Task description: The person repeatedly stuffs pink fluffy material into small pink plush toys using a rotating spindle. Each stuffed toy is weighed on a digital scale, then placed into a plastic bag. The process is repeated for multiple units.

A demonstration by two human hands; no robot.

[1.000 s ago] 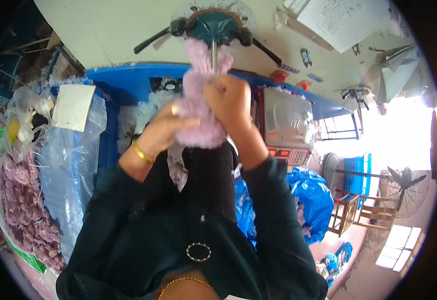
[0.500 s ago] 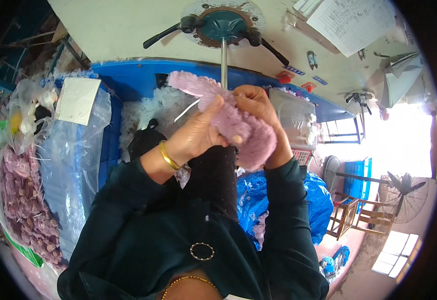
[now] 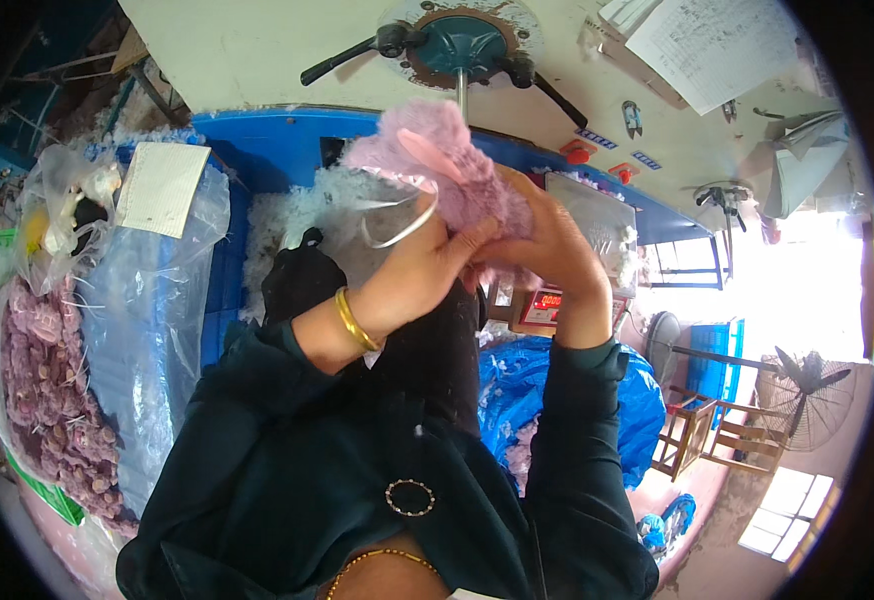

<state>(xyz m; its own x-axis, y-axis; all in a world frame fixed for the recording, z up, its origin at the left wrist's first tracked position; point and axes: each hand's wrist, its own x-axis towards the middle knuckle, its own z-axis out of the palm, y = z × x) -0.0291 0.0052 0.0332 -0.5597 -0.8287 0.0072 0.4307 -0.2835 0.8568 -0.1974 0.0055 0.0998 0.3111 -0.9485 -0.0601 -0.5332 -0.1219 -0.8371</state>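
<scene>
I see the left hand [image 3: 412, 285] and right hand [image 3: 564, 245] both gripping a pink plush toy [image 3: 469, 185], newly turned so its white ribbon [image 3: 397, 242] loops out toward eight o'clock.

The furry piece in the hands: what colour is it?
The furry piece is dusty pink, seen in the head view.

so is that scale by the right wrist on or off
On: the scale has red digits lit on its display, just below the right hand in the picture.
</scene>
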